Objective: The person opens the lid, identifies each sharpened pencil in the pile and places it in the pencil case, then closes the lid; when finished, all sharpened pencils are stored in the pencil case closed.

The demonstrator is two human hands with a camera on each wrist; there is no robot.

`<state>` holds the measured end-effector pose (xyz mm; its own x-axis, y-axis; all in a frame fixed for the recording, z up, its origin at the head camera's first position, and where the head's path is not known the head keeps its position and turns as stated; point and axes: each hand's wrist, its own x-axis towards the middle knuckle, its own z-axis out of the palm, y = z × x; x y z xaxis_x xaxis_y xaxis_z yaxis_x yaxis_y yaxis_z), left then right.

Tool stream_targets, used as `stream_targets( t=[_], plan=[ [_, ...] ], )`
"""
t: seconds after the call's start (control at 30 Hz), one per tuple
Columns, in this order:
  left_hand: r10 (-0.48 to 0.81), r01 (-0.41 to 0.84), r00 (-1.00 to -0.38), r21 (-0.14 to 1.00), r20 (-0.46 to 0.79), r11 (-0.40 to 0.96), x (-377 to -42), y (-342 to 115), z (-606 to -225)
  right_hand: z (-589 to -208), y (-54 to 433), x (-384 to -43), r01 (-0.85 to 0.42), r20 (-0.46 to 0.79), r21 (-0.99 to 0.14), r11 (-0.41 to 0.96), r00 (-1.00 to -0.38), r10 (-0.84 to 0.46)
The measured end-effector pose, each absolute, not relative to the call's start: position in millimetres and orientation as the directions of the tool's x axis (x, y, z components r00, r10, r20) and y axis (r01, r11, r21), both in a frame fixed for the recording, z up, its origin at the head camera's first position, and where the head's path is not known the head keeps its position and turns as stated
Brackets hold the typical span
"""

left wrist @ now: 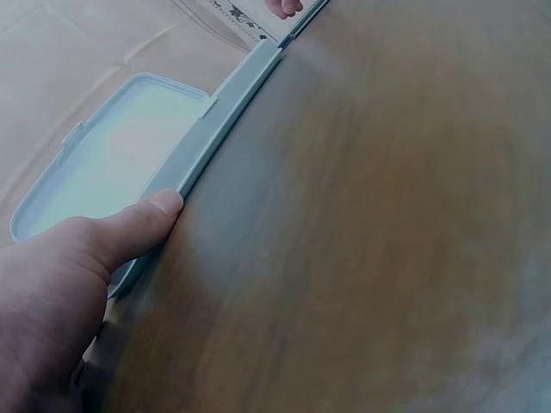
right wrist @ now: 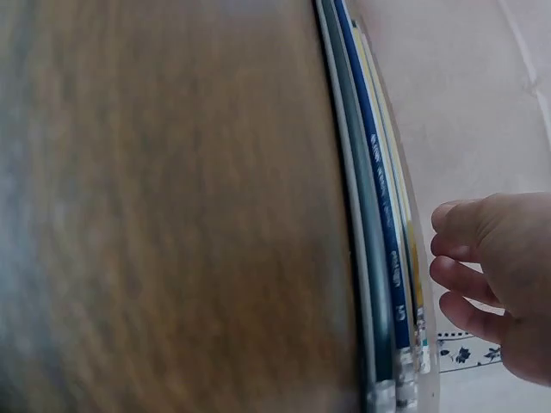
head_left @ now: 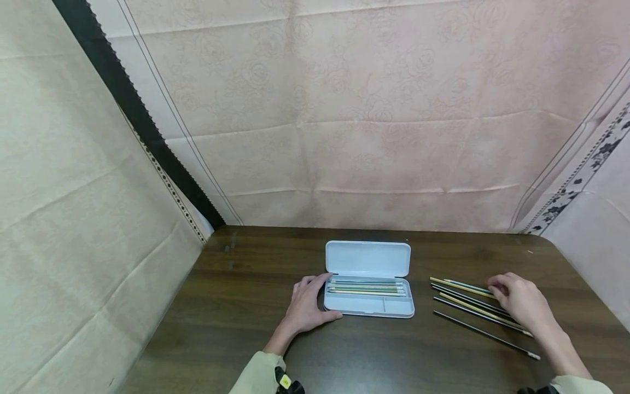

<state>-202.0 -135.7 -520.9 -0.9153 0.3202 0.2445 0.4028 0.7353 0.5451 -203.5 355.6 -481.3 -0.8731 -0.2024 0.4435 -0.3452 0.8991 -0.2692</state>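
Note:
A light blue pencil case [head_left: 369, 313] lies on the table with its lid [head_left: 367, 258] raised at the back. Several pencils [head_left: 365, 287] sit inside its long compartment. My left hand [head_left: 309, 306] holds the case at its left end; the thumb [left wrist: 159, 211] lies along the front edge, the other fingers at the back corner. To the right, my right hand [head_left: 519, 301] is over the eraser ends of loose pencils [head_left: 477, 305], its fingers loosely bent. In the right wrist view no pencil shows between those fingers, which stay just beside the pencils [right wrist: 383, 215].
A dark pencil [head_left: 484, 334] lies apart, nearest the front of the loose group. The brown wooden table [head_left: 236, 328] ends at a pale patterned cloth [head_left: 374, 164] hanging behind, with more cloth [head_left: 74, 219] at the left side.

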Motion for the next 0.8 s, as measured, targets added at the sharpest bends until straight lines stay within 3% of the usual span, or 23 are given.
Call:
stream_targets(
  t=[0.47, 0.8],
  plan=[
    [0.318, 0.396, -0.918, 0.549, 0.236, 0.735, -201, -136, -521, -485, 370, -208, -0.286, 0.348, -0.283, 0.916, -0.920, -0.180],
    [0.315, 0.389, -0.921, 0.545, 0.229, 0.743, -202, -136, -521, -484, 372, -209, -0.320, 0.343, -0.276, 0.906, -0.914, -0.218]
  ],
)
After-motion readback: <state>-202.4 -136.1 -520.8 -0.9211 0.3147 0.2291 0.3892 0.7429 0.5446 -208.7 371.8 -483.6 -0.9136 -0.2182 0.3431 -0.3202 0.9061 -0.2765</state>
